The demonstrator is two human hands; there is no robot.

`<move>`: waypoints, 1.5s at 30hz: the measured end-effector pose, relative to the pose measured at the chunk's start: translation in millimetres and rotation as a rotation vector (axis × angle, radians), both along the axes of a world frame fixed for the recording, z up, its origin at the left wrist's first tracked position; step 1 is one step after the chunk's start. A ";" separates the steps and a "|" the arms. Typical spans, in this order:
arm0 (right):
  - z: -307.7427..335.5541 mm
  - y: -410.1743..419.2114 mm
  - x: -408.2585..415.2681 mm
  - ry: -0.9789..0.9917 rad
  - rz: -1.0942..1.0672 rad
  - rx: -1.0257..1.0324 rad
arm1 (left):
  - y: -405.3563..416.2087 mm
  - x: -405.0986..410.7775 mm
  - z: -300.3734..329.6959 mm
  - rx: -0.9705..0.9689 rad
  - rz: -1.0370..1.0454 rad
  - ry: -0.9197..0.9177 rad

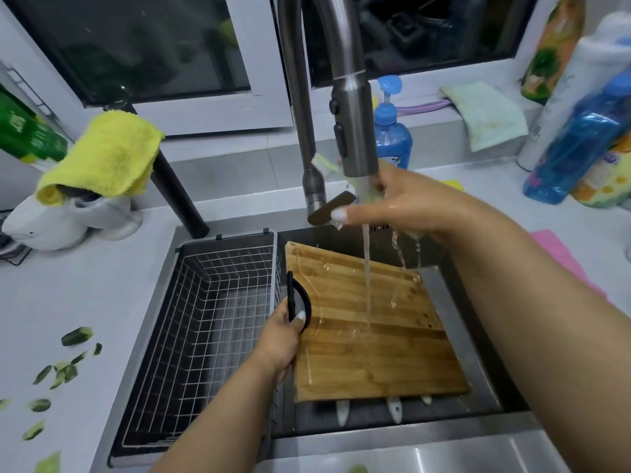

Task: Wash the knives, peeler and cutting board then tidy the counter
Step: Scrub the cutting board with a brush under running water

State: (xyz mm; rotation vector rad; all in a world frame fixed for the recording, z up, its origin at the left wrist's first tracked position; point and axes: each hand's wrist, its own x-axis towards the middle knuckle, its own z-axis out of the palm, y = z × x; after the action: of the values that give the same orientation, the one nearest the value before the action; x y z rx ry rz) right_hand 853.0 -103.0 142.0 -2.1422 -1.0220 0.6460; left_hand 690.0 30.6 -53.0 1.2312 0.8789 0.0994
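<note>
Gripping the black handle at the cutting board's left edge, the left hand steadies it in the sink – the right hand clutches a pale sponge under the faucet's stream; three white handles poke from beneath, green peels litter the counter – a wire basket sits left

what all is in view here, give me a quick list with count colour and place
cutting board: one, brown wood, tilted in the sink under running water
faucet: one, steel, above the sink
wire basket: one, dark, left side of the sink
white handles: three, poking out under the board's near edge
yellow cloth: one, draped at left
soap bottle: one, blue, behind the faucet
green peels: several, left counter
left hand: grips a black tool at the board's left edge
right hand: at the faucet handle, holding something pale green
</note>
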 end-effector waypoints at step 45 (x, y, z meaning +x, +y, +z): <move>-14.4 61.9 25.3 -0.126 -0.087 0.220 | 1.4 1.4 -1.7 -0.039 0.028 -0.002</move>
State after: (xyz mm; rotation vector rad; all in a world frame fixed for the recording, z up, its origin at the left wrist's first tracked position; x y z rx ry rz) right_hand 878.3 -41.2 127.6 -2.0405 -1.0103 0.3437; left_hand 691.4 32.0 -54.8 1.1824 0.8927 0.1049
